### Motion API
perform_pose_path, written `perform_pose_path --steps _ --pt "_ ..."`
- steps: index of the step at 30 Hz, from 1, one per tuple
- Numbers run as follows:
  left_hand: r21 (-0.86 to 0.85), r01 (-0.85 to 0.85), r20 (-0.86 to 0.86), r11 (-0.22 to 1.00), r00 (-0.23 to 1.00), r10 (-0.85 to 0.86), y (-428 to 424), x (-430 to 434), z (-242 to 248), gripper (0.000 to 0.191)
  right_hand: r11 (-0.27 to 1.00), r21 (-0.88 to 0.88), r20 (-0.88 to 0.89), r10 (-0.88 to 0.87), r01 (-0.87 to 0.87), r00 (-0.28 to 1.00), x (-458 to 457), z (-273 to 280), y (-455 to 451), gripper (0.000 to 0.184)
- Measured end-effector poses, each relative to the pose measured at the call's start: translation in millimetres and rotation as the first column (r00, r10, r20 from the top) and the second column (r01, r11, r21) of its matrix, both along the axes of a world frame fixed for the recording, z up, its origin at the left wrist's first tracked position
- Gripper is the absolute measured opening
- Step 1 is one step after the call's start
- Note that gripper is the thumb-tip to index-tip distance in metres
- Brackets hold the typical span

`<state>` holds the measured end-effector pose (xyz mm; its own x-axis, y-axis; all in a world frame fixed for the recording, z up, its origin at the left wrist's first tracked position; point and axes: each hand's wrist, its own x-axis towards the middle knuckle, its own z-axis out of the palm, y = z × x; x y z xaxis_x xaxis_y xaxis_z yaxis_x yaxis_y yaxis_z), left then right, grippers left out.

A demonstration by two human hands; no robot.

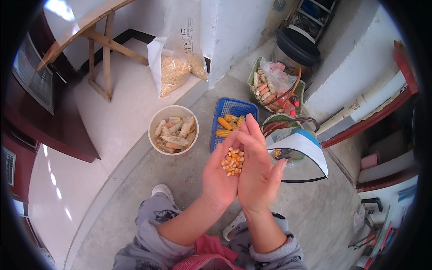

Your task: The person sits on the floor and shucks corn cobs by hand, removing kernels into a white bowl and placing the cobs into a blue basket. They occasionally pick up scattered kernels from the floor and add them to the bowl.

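Note:
A small heap of orange and white corn kernels [233,161] lies in the hollow of my cupped hands. My left hand [219,179] cradles most of them in its palm. Pressed alongside it, my right hand [256,173] closes the other side, its thumb raised. Just beyond my fingers is a blue plastic basket [216,111] with several yellow corn cobs [224,123]; my fingers hide part of it. To its left stands a white bucket [151,140] of mostly stripped cobs [175,139].
Transparent bags of grain [173,72] lean by the wall. A woven basket [251,86] holds cobs, bottles and plastic bags. Near my right hand is a white-and-blue bag [314,148]. A wooden folding table [108,57] stands at upper left. Loose kernels dot the concrete floor [135,189].

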<state>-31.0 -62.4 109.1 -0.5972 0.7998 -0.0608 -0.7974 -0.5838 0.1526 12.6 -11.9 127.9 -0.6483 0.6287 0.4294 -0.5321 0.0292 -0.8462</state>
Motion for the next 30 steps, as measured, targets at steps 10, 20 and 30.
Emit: perform_pose_path --steps 10,20,30 --pt "-0.045 0.136 0.165 0.99 0.978 -0.127 17 40 -59 0.033 0.974 0.222 0.138 -0.071 0.039 0.988 27 4 -9 0.043" --pt "-0.459 0.269 0.137 0.847 0.963 -0.232 133 53 -100 0.043 0.999 0.045 0.018 0.028 -0.029 0.999 47 18 -4 0.035" --pt "-0.507 0.121 -0.228 0.854 0.936 -0.268 95 30 -93 0.038 0.908 -0.313 0.036 -0.282 0.278 0.959 78 16 67 0.055"
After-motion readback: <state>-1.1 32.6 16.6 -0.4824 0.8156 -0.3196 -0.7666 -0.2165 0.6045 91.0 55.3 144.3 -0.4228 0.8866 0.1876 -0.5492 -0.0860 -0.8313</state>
